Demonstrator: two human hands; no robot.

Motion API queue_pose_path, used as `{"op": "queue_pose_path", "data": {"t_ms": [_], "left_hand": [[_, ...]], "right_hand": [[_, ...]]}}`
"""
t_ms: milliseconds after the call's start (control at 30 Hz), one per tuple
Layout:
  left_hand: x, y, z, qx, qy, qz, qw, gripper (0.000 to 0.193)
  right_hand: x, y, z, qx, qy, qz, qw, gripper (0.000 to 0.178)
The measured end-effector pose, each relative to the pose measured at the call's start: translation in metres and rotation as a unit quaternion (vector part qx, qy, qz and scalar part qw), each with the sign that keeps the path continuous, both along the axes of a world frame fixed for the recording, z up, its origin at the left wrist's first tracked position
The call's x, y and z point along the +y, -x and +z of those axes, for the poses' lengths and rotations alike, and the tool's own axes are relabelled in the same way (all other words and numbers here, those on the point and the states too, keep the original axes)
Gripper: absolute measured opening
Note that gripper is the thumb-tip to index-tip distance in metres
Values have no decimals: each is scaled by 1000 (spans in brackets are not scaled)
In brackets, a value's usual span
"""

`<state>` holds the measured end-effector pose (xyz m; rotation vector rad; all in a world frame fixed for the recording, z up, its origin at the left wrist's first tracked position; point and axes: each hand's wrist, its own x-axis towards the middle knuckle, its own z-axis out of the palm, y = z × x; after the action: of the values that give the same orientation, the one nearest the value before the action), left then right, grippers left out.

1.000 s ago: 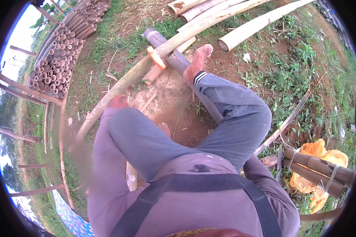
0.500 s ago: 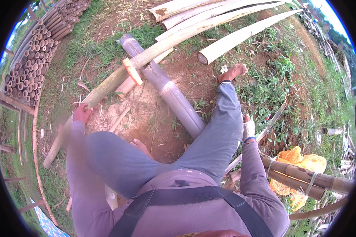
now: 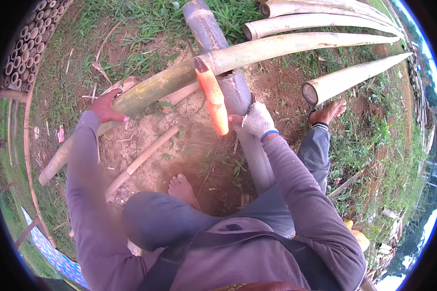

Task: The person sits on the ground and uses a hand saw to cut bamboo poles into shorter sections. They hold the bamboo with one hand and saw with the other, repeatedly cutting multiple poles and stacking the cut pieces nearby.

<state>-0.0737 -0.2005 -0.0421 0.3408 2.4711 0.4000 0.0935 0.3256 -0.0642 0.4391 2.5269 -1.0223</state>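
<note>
My left hand (image 3: pixel 108 106), bare, grips the long greenish-yellow bamboo pole (image 3: pixel 155 89), its thumb on the near side and its fingers over the far side. The pole lies crosswise on a thick grey bamboo log (image 3: pixel 235 89). An orange tool handle (image 3: pixel 212 99) with a dark end leans against the pole near that crossing; its working part is hidden. Just right of the handle is my right hand (image 3: pixel 258 120) in a white knitted glove, above the grey log. Its thumb stretches left toward the handle, seemingly apart from it, and the hand appears to hold nothing.
Several pale bamboo poles (image 3: pixel 320 22) lie at the far right, with a separate pole (image 3: pixel 357 77) nearer. A thin bamboo stick (image 3: pixel 141 157) lies on the sawdust-strewn soil by my bare foot (image 3: pixel 183 190). Stacked cut bamboo (image 3: pixel 26 51) stands at the far left.
My right hand has come up from beside my right leg to near the orange handle. My left hand stays at the pole, its thumb now spread along it. The view has shifted.
</note>
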Motion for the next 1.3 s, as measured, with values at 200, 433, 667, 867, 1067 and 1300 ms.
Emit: {"op": "queue_pose_path", "data": {"t_ms": [200, 433, 667, 867, 1067, 1300], "left_hand": [[30, -16, 9, 43, 37, 26, 998, 93], [48, -100, 8, 109, 46, 29, 993, 86], [64, -129, 12, 106, 96, 64, 988, 92], [56, -129, 10, 118, 105, 59, 986, 96], [73, -147, 20, 186, 129, 54, 972, 87], [65, -148, 12, 182, 101, 64, 976, 100]], "right_hand": [[14, -2, -19, 25, -11, 0, 1000, 138], [55, -70, -47, 81, 25, 16, 996, 141], [43, -79, -15, 94, -85, 48, 991, 107], [-34, -148, 29, 354, 105, 20, 929, 54], [-73, -147, 53, 298, 144, -31, 943, 44], [-58, -159, 31, 294, 185, -37, 937, 56]]}}
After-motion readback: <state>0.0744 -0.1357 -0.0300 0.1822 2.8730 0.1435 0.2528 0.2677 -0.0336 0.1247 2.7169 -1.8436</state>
